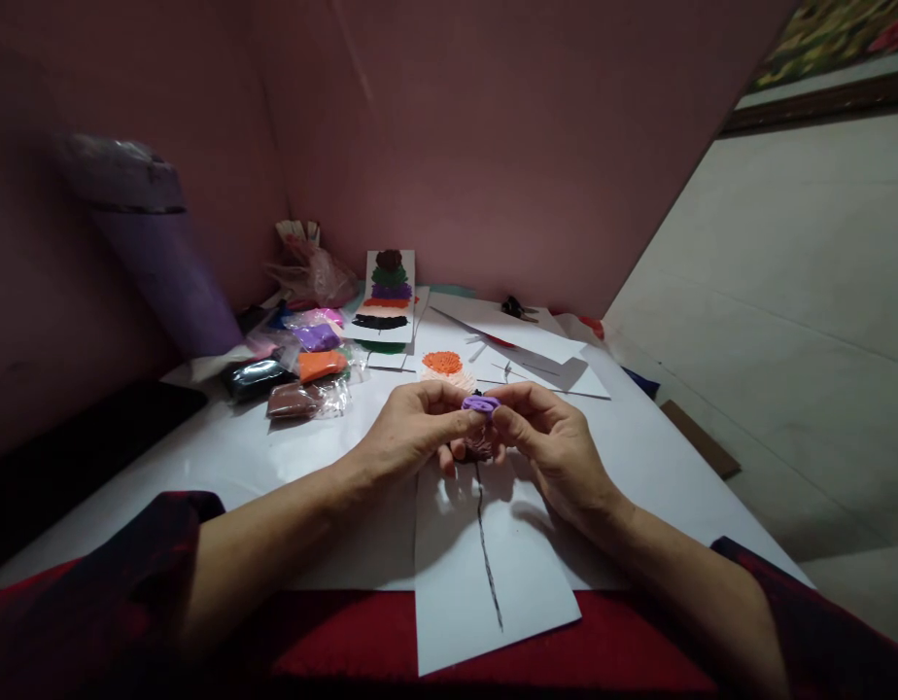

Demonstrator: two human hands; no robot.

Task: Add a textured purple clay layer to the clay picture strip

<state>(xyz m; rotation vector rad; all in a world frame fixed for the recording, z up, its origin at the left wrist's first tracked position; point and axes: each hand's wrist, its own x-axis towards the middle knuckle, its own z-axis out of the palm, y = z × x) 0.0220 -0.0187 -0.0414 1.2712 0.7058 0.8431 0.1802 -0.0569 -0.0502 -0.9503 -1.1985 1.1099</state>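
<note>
My left hand (pixel 412 428) and my right hand (pixel 551 437) meet above a white sheet (pixel 485 574) that carries a thin black line. Both pinch a small piece of purple clay (pixel 481 403) between thumbs and fingertips. Just under the fingers a brownish clay shape (pixel 480 446) sits on the sheet, partly hidden by my hands.
Bags of clay lie at the left: orange (pixel 322 365), purple (pixel 316 336), brown (pixel 293 400), black (pixel 256 378). An orange clay disc (pixel 442 363) and a card with stacked clay colours (pixel 388 295) sit behind. A purple bin (pixel 154 253) stands far left. Scissors (pixel 517 309) rest at the back.
</note>
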